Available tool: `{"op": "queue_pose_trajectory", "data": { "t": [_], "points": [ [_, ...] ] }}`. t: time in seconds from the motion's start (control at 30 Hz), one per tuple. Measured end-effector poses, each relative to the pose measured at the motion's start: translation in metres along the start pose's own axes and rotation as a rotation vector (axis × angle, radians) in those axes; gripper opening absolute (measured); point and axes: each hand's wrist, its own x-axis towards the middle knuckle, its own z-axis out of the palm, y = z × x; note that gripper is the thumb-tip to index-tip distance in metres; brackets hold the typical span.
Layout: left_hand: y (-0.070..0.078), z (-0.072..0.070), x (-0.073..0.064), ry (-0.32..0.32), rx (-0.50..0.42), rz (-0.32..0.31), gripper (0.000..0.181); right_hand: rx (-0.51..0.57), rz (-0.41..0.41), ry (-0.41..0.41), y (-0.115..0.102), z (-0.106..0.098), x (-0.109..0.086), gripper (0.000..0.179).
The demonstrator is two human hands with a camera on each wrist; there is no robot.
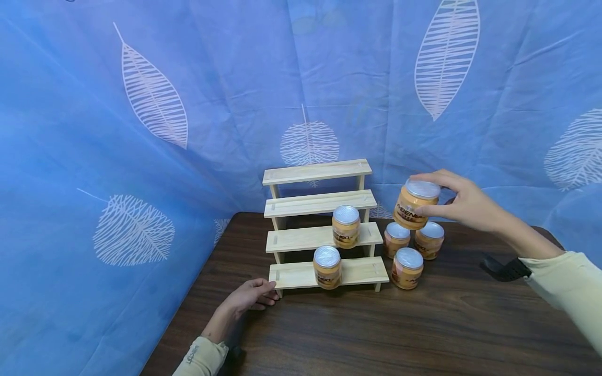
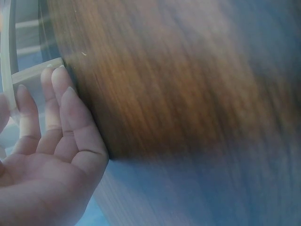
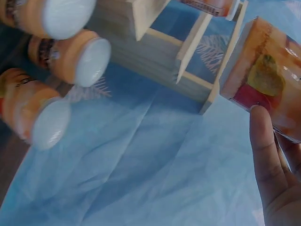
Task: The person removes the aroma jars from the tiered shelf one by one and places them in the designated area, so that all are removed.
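My right hand (image 1: 453,198) holds a jar (image 1: 410,211) with an orange label and silvery lid, raised above other jars to the right of a stepped wooden display rack (image 1: 324,239). In the right wrist view, fingers (image 3: 264,141) lie along the held jar (image 3: 268,77), whose label shows a fruit picture. My left hand (image 1: 251,297) grips the left front end of the rack's lowest step; the left wrist view shows its fingertips at the wooden end piece (image 2: 37,75). One jar (image 1: 327,267) stands on the lowest step, another (image 1: 346,227) on the second step up.
Three more jars stand on the dark wooden table (image 1: 329,334) beside the rack's right side: a front one (image 1: 407,269) and two behind (image 1: 397,240). A blue cloth (image 1: 235,104) with white leaf prints hangs behind and at the left. The upper two steps rise toward it.
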Motion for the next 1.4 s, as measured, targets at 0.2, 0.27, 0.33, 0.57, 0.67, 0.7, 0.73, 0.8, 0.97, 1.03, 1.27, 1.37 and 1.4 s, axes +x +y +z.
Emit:
{"op": "queue_pose_trajectory", "data": {
  "t": [0.2,0.27,0.33,0.57,0.67,0.7,0.73,0.8,0.97,1.03,1.27,1.37,1.4],
  "points": [
    [0.000,0.000,0.002,-0.006,-0.001,0.005,0.036,-0.071,0.009,0.020,0.018,-0.001,-0.023,0.062],
    [0.000,0.000,0.001,-0.004,-0.004,0.005,0.035,-0.088,0.019,0.026,0.024,0.001,-0.030,0.062],
    [0.000,-0.001,0.001,0.000,-0.004,0.004,0.035,-0.097,0.032,0.028,0.031,0.003,-0.037,0.062],
    [-0.001,-0.001,-0.001,0.007,0.007,-0.003,0.037,-0.119,0.061,0.002,0.052,0.009,-0.059,0.063],
    [-0.002,-0.001,0.000,0.003,0.006,-0.003,0.037,-0.143,0.052,0.000,0.060,0.011,-0.066,0.063],
    [-0.002,-0.001,0.000,0.001,0.005,-0.002,0.037,-0.154,0.055,0.005,0.062,0.012,-0.068,0.063],
    [-0.002,-0.001,0.000,0.000,0.006,-0.002,0.037,-0.166,0.059,0.010,0.063,0.014,-0.070,0.063],
    [-0.002,-0.001,0.000,-0.002,0.005,-0.001,0.037,-0.174,0.084,0.016,0.066,0.016,-0.074,0.063],
    [-0.002,-0.001,0.001,-0.002,0.001,-0.003,0.037,-0.172,0.120,0.015,0.072,0.021,-0.083,0.062],
    [-0.002,-0.001,0.001,-0.003,0.000,-0.003,0.037,-0.174,0.109,0.018,0.076,0.022,-0.086,0.061],
    [-0.002,-0.001,0.002,-0.007,0.002,0.003,0.038,-0.199,0.105,0.052,0.092,0.027,-0.095,0.062],
    [-0.002,-0.001,0.002,-0.011,-0.003,0.007,0.038,-0.215,0.105,0.056,0.100,0.031,-0.100,0.063],
    [-0.002,-0.001,0.002,-0.013,-0.003,0.007,0.038,-0.216,0.110,0.055,0.102,0.033,-0.101,0.062]
  ]
}}
